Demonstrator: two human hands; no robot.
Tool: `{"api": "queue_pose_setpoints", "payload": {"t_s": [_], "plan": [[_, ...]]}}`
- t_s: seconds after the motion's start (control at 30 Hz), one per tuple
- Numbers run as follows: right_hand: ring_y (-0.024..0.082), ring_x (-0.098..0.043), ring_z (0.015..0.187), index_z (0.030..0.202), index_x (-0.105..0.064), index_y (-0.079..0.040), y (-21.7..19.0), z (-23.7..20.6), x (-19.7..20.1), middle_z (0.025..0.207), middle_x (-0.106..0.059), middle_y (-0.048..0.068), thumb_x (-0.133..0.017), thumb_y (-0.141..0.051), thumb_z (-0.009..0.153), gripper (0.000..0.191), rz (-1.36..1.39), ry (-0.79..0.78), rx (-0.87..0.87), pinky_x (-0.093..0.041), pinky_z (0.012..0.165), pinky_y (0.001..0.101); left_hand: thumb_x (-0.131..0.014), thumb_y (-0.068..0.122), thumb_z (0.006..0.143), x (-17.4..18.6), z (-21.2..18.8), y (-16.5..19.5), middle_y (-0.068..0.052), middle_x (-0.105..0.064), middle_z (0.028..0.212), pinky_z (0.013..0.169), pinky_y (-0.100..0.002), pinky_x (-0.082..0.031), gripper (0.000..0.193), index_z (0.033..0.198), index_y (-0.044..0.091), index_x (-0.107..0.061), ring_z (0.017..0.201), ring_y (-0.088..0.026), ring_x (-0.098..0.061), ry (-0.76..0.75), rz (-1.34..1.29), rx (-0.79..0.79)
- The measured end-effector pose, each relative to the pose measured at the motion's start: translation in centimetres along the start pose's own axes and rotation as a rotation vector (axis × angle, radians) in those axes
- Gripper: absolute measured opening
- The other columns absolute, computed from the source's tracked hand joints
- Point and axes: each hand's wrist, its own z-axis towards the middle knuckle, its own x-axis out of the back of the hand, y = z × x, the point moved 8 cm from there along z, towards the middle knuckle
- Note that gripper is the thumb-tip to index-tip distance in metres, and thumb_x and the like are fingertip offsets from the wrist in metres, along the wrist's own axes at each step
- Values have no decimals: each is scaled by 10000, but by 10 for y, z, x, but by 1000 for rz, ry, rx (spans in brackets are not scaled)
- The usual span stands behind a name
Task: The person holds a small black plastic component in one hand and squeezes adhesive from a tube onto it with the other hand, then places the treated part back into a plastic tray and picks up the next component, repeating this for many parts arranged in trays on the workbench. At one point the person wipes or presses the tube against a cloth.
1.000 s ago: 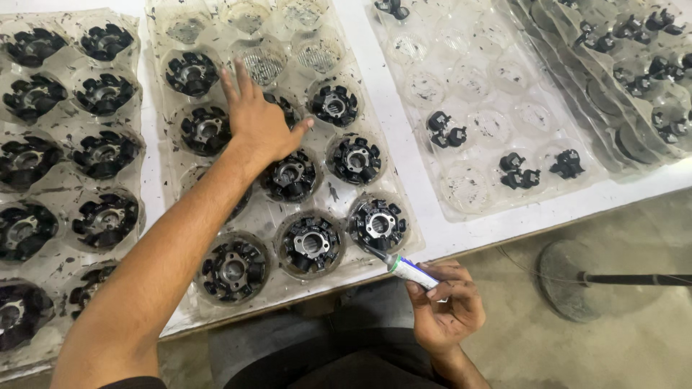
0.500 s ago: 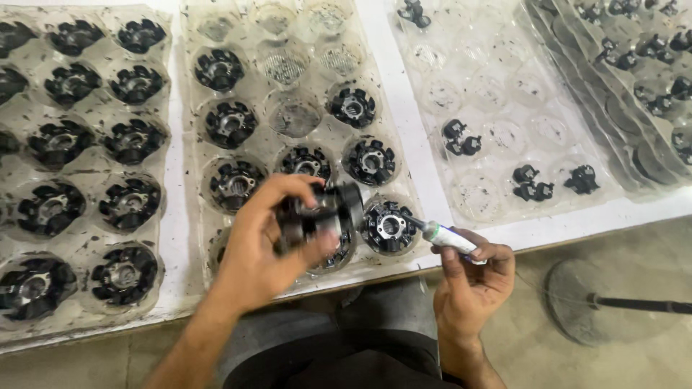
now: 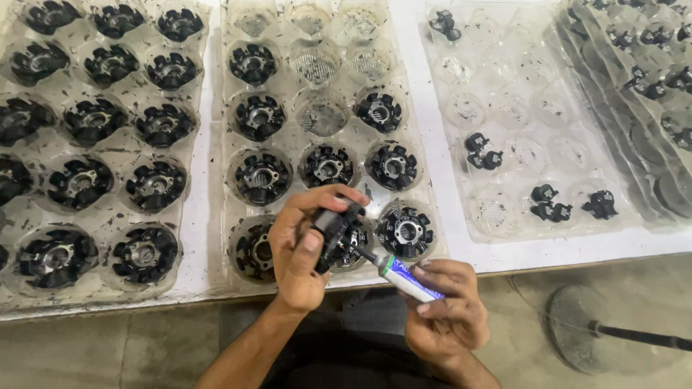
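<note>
My left hand (image 3: 301, 248) grips a black round toothed metal part (image 3: 337, 236), tilted on its side just above the front edge of the middle clear plastic tray (image 3: 220, 130). My right hand (image 3: 443, 310) holds a small white tube (image 3: 404, 277) with a green band. The tube's dark nozzle touches the held part. Other black toothed parts (image 3: 406, 230) sit in the tray's round pockets around the hands.
A left tray (image 3: 184, 209) is full of the same black parts. A right tray (image 3: 461, 202) holds a few small black clips (image 3: 481, 155). Stacked trays (image 3: 634, 108) lie at far right. A round floor stand base (image 3: 591, 328) sits below the white table edge (image 3: 577, 252).
My left hand reached into the middle tray, lifted one black part out and brought it toward me. My right hand raised the tube until its nozzle met the part.
</note>
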Motion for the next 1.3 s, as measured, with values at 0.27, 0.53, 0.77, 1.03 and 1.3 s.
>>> {"api": "queue_pose_setpoints", "payload": {"t_s": [0.27, 0.53, 0.77, 1.03, 1.3], "plan": [[324, -731, 968, 899, -509, -102, -19, 4, -6, 1044, -705, 168, -793, 87, 750, 372, -66, -173, 73, -640, 835, 438, -585, 326, 1104, -8, -5, 18, -271, -664, 1246, 1024, -299, -527, 422, 1253, -69, -593, 1153, -215, -655, -13, 162, -69], [320, -741, 872, 807, -475, -113, -25, 15, -12, 968, -704, 154, -744, 103, 735, 352, -159, -177, 131, -660, 739, 409, -574, 297, 1099, -5, -4, 11, -262, -663, 1274, 1040, -292, -507, 405, 1266, -71, -588, 1108, -178, -643, -18, 162, 4], [321, -745, 866, 814, -454, -96, -27, 16, -13, 952, -705, 157, -708, 113, 735, 338, -169, -186, 126, -654, 724, 393, -571, 269, 1104, -3, -5, 8, -261, -656, 1270, 1071, -309, -509, 371, 1269, -64, -578, 1131, -183, -644, 7, 86, 22], [330, -743, 864, 818, -452, -89, -27, 15, -12, 958, -699, 174, -691, 108, 720, 325, -158, -201, 124, -653, 721, 390, -564, 259, 1103, 1, -8, 6, -254, -659, 1275, 1040, -304, -527, 360, 1273, -57, -584, 1101, -175, -651, 18, 98, 17], [326, -746, 884, 844, -457, -113, -24, 13, -11, 951, -705, 165, -728, 115, 745, 368, -189, -190, 97, -645, 731, 382, -587, 371, 1076, 10, -12, -9, -277, -623, 1278, 1019, -474, -557, 411, 1224, -12, -585, 1183, -359, -658, 208, -228, 29]]}}
